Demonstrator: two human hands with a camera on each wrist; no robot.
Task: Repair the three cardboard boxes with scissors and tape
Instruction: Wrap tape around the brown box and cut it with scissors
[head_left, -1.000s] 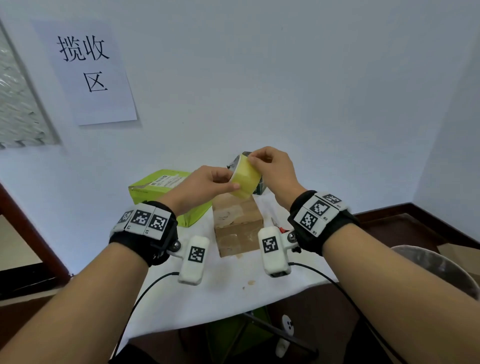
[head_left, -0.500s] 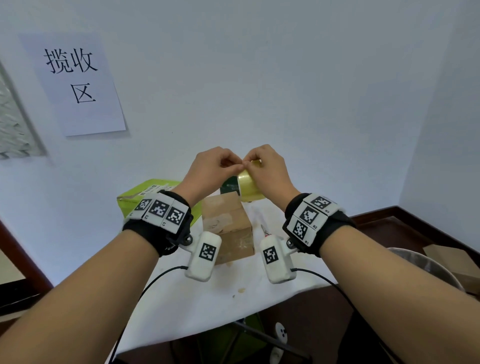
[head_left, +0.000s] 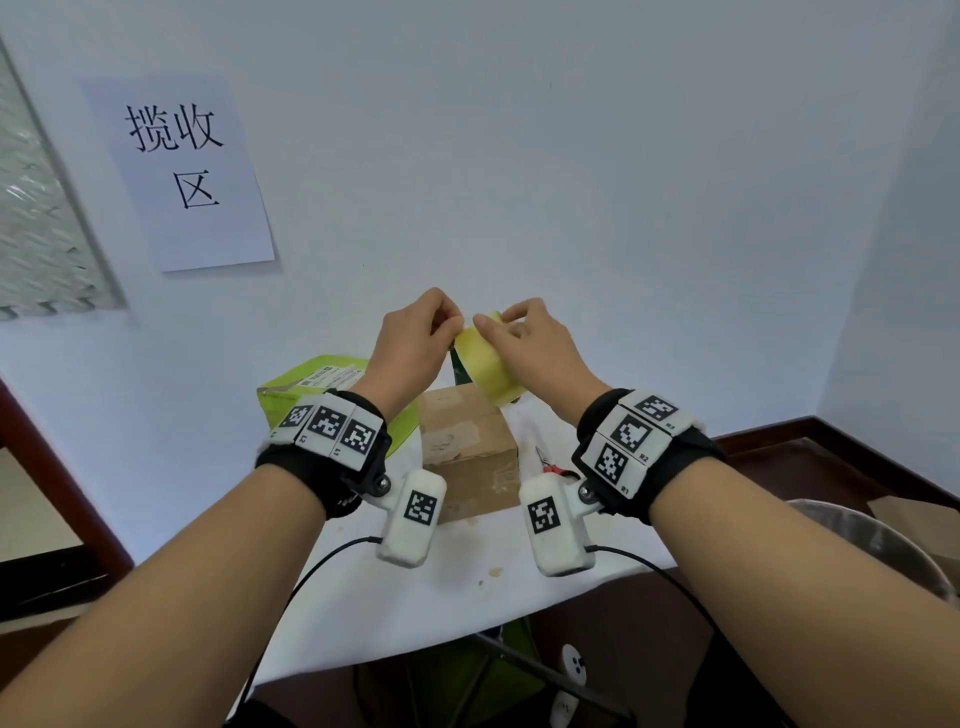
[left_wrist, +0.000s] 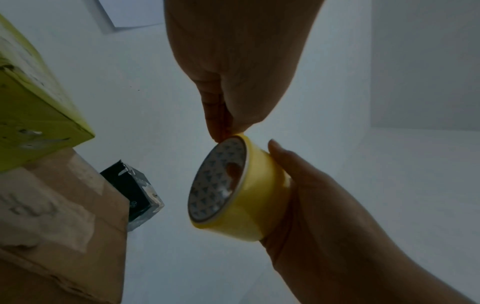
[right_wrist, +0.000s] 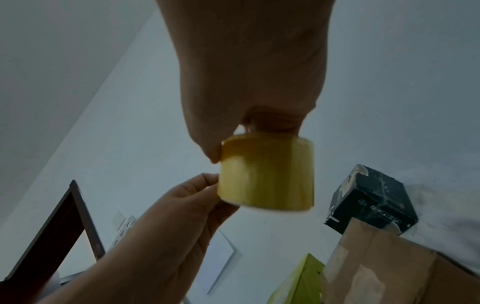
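A: What lies on the bench (head_left: 363, 597)?

B: A brown cardboard box (head_left: 467, 447) near its middle; a green box (head_left: 306, 382) just beside it toward the left edge; a dark box (left_wrist: 135, 193) behind, toward the far edge; red-handled scissors (head_left: 550, 462) right of the brown box; a paper sign (head_left: 182, 171) hangs on the wall.

A: And the tape?

B: The yellow tape roll (head_left: 485, 364) is up in the air above the brown box; the right hand (head_left: 535, 353) has its grip curled round the roll; the left hand (head_left: 410, 348) pinches at the roll's upper rim, fingertips together.
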